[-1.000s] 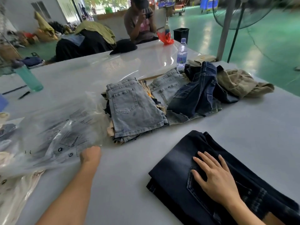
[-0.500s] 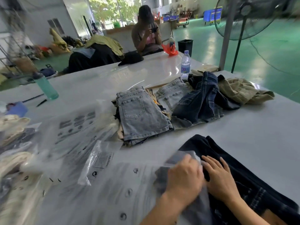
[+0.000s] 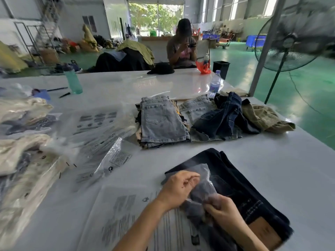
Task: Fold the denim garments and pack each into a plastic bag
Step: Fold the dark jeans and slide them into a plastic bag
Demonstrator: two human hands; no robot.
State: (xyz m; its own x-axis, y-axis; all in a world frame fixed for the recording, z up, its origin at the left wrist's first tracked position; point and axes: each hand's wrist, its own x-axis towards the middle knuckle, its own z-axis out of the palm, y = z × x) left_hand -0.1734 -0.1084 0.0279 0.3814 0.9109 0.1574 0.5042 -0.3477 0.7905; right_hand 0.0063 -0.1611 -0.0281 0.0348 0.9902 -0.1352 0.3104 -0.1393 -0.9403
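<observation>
A folded dark denim garment (image 3: 241,183) lies on the white table (image 3: 272,169) at the front right. A clear printed plastic bag (image 3: 130,214) lies flat to its left, its edge lapping over the garment. My left hand (image 3: 178,187) pinches the bag's edge over the garment's near corner. My right hand (image 3: 223,209) grips the same bag edge just below and to the right. A stack of folded light denim shorts (image 3: 161,122) sits further back, beside a loose heap of dark denim (image 3: 223,118).
Packed bags of garments (image 3: 21,142) and loose empty bags (image 3: 101,127) cover the left side. A teal bottle (image 3: 72,80), a water bottle (image 3: 214,86) and a khaki garment (image 3: 262,116) stand further back. A person (image 3: 181,46) sits at the far edge. A fan (image 3: 290,42) stands at right.
My left hand dragged a plastic bag from the left pile across to the dark garment. My right hand lifted off the garment and took hold of the bag's edge.
</observation>
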